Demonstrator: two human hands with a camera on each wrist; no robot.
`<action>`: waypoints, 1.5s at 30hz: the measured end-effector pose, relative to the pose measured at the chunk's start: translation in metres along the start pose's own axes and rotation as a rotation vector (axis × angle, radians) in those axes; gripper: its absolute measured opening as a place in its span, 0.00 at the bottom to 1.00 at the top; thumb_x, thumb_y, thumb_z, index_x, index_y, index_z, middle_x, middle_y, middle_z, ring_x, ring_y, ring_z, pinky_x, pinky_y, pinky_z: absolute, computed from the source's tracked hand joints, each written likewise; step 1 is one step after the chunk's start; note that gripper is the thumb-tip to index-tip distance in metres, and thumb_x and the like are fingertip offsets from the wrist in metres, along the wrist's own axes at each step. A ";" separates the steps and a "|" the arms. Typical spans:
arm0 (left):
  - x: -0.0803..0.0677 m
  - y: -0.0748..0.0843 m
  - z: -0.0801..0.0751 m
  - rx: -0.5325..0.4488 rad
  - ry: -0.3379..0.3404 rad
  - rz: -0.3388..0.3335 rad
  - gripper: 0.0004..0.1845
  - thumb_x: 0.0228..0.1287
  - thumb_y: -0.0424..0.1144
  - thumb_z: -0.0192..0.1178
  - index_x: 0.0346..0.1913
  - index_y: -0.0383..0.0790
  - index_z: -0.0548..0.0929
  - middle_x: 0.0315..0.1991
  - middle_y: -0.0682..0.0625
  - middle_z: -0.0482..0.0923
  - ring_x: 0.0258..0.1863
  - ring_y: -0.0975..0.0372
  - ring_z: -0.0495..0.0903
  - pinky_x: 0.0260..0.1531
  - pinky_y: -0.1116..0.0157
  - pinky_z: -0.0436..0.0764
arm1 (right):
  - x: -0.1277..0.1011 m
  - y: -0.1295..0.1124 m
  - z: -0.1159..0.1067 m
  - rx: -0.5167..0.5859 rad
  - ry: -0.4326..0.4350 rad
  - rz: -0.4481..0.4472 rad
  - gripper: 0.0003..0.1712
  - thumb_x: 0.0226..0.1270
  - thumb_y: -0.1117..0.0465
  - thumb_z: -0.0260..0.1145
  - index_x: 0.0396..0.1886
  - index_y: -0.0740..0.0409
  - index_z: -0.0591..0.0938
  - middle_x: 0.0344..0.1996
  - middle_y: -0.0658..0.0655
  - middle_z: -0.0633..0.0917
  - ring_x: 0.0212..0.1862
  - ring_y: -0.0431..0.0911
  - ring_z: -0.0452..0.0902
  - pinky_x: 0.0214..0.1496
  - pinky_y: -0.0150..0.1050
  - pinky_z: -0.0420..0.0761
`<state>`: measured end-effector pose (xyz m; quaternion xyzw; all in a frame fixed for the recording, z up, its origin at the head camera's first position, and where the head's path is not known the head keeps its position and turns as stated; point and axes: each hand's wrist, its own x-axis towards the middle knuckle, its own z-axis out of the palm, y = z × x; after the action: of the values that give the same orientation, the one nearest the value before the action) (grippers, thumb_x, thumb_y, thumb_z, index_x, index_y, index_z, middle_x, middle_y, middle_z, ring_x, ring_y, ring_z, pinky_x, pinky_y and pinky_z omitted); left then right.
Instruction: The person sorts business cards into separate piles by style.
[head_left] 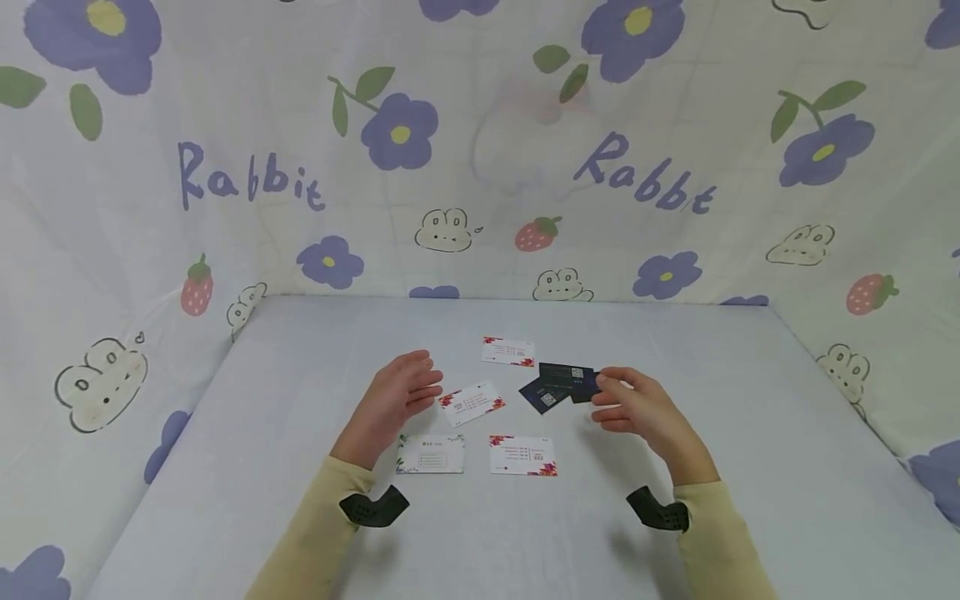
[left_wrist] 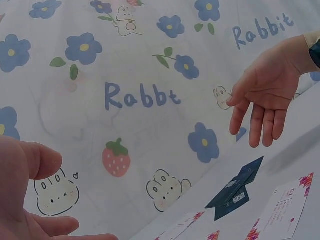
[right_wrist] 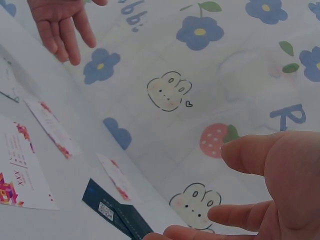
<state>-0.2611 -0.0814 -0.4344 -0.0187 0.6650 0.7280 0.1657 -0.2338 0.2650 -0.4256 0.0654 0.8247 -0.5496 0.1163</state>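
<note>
While my L hand (head_left: 387,408) n R hand (head_left: 651,418) hover empty, fingers loosely spread, prob pre-grab; next prob = pinch right-side black cards (head_left: 561,379)

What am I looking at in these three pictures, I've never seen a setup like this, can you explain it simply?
There's no robot here, just a person's bare left hand and right hand. The widest picture comes from a camera worn on the head, looking forward and down. The other two come from cameras worn on the wrists, one on each, so the wearer's own hand looms large at the edge and the other hand appears farther off.

On the white table lie three white cards with red floral corners, one white card with green leaves, and some overlapping dark cards. Behind stands a cloth printed with flowers and rabbits.

Neither hand holds anything: both are open, the right one nearest the dark cards.
</note>
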 end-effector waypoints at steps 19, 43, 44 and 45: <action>0.008 0.002 -0.009 -0.023 0.062 -0.021 0.30 0.80 0.45 0.48 0.79 0.40 0.57 0.75 0.35 0.66 0.71 0.42 0.70 0.74 0.51 0.70 | 0.010 -0.003 0.005 -0.002 -0.011 -0.012 0.38 0.81 0.46 0.53 0.77 0.67 0.59 0.62 0.77 0.77 0.49 0.51 0.88 0.49 0.35 0.87; 0.018 -0.038 0.003 -0.007 0.062 -0.169 0.37 0.77 0.50 0.54 0.79 0.37 0.55 0.71 0.32 0.69 0.62 0.46 0.79 0.69 0.50 0.75 | 0.073 -0.015 0.098 0.090 -0.080 0.030 0.31 0.79 0.46 0.57 0.70 0.62 0.69 0.57 0.68 0.82 0.54 0.58 0.85 0.58 0.45 0.85; 0.018 -0.037 0.002 -0.014 0.061 -0.163 0.37 0.77 0.50 0.54 0.79 0.37 0.55 0.72 0.32 0.69 0.63 0.46 0.79 0.70 0.50 0.75 | 0.074 -0.016 0.098 0.096 -0.082 0.028 0.31 0.79 0.46 0.57 0.70 0.62 0.69 0.57 0.68 0.82 0.53 0.58 0.85 0.58 0.45 0.85; 0.018 -0.037 0.002 -0.028 0.059 -0.156 0.37 0.77 0.50 0.53 0.79 0.37 0.55 0.72 0.32 0.68 0.64 0.46 0.78 0.70 0.50 0.74 | 0.074 -0.017 0.099 0.105 -0.085 0.024 0.32 0.79 0.46 0.57 0.71 0.62 0.69 0.57 0.68 0.82 0.53 0.58 0.85 0.58 0.45 0.85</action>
<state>-0.2682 -0.0737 -0.4739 -0.0941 0.6560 0.7210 0.2022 -0.2973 0.1659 -0.4668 0.0580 0.7883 -0.5928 0.1543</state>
